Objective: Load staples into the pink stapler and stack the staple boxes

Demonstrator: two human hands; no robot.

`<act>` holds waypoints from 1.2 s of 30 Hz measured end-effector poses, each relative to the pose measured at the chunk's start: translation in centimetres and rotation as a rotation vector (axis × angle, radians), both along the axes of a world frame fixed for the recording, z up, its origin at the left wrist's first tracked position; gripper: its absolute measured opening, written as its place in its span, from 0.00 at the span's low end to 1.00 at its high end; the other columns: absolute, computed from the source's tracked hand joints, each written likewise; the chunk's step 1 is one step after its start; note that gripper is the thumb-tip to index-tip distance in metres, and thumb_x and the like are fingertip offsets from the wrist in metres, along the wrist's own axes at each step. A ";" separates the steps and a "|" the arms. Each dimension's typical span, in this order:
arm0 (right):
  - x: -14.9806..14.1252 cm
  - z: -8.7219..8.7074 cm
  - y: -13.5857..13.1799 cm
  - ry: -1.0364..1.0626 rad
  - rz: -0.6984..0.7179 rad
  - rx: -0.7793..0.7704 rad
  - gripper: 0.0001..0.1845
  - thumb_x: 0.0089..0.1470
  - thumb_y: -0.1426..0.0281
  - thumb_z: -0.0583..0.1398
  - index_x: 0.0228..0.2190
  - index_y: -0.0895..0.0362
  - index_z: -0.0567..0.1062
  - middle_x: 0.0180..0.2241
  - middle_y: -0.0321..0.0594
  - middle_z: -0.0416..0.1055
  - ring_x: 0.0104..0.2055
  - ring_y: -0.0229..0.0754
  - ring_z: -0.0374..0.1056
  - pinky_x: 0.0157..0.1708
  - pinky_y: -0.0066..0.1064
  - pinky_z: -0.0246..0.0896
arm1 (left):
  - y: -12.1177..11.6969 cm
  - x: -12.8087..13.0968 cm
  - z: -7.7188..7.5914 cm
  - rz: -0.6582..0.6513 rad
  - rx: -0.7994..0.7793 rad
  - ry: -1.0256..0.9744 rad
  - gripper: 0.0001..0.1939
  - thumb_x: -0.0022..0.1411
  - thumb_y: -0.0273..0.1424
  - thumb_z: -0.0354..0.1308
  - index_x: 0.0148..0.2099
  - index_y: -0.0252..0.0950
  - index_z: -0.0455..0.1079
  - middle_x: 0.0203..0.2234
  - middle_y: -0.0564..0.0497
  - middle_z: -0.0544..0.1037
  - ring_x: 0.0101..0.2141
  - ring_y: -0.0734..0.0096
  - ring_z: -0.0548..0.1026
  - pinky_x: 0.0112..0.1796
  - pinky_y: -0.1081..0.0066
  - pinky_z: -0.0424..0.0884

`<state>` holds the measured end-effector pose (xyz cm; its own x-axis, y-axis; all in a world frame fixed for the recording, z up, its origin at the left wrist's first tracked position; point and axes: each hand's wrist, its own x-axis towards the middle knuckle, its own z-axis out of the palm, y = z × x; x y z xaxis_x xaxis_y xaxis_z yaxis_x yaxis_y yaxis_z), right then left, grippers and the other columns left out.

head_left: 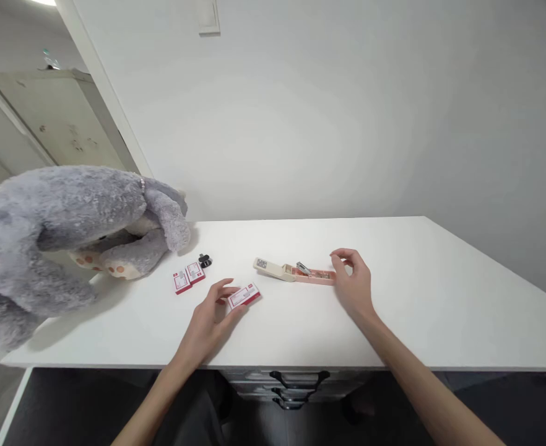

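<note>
My left hand (212, 316) holds a small white and red box (245, 296) with a printed label, thumb along its near edge and fingers at its far side. To its right lies a pink and cream stapler (312, 276), its cream top (269, 267) folded out to the left. A metal part (303, 268) sticks up from its pink body. My right hand (354, 282) is at the stapler's right end, covering its tip. The fingers are bent, with a gap between thumb and forefinger; whether they press on the stapler is hard to see.
Two more small white and red boxes (188, 277) lie to the left, beside a small black object (205, 260). A large grey plush toy (82, 204) fills the left of the white table (440, 297). A wall (329, 124) stands behind; drawers with black handles (299, 379) are below.
</note>
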<state>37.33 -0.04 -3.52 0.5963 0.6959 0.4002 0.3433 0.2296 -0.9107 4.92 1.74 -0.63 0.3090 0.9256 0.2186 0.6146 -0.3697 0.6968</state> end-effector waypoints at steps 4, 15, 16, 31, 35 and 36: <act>-3.3 0.3 -2.3 -0.003 0.294 -0.020 0.09 0.64 0.62 0.59 0.37 0.53 0.76 0.35 0.40 0.77 0.37 0.45 0.73 0.39 0.36 0.68 | -0.8 2.2 0.4 -0.157 -0.094 -0.110 0.28 0.67 0.44 0.61 0.64 0.44 0.60 0.54 0.45 0.80 0.57 0.57 0.76 0.61 0.54 0.68; -7.0 1.1 -4.9 -0.087 0.654 -0.225 0.12 0.65 0.64 0.61 0.46 0.50 0.81 0.46 0.40 0.79 0.43 0.43 0.75 0.38 0.31 0.70 | -1.7 3.3 -0.4 -0.154 -0.192 -0.273 0.28 0.63 0.38 0.66 0.62 0.45 0.62 0.53 0.48 0.82 0.54 0.60 0.79 0.58 0.58 0.70; -6.9 1.1 -4.8 -0.109 0.661 -0.239 0.12 0.65 0.64 0.61 0.46 0.50 0.81 0.45 0.40 0.79 0.42 0.42 0.74 0.38 0.31 0.70 | -1.8 3.2 -0.4 -0.150 -0.189 -0.256 0.28 0.63 0.37 0.67 0.62 0.45 0.63 0.52 0.48 0.82 0.54 0.60 0.79 0.58 0.58 0.71; -7.3 0.3 -5.4 0.013 0.502 -0.313 0.13 0.65 0.58 0.62 0.43 0.52 0.81 0.36 0.40 0.79 0.31 0.40 0.74 0.28 0.30 0.73 | -1.8 3.2 -1.7 -0.213 -0.009 -0.116 0.19 0.69 0.31 0.57 0.60 0.45 0.69 0.55 0.50 0.79 0.51 0.64 0.80 0.51 0.66 0.76; -7.5 0.2 -5.7 0.007 0.483 -0.215 0.11 0.66 0.60 0.61 0.43 0.51 0.80 0.46 0.43 0.76 0.32 0.39 0.74 0.21 0.28 0.72 | -1.8 3.1 -2.1 -0.179 0.025 -0.089 0.19 0.69 0.31 0.55 0.61 0.45 0.69 0.54 0.50 0.80 0.49 0.65 0.80 0.51 0.67 0.76; -7.6 0.3 -5.8 -0.011 0.478 -0.198 0.10 0.66 0.61 0.61 0.42 0.51 0.80 0.47 0.43 0.76 0.33 0.39 0.74 0.20 0.28 0.72 | -1.9 3.1 -2.1 -0.170 0.022 -0.088 0.18 0.70 0.32 0.55 0.61 0.45 0.69 0.54 0.50 0.80 0.49 0.65 0.80 0.51 0.67 0.76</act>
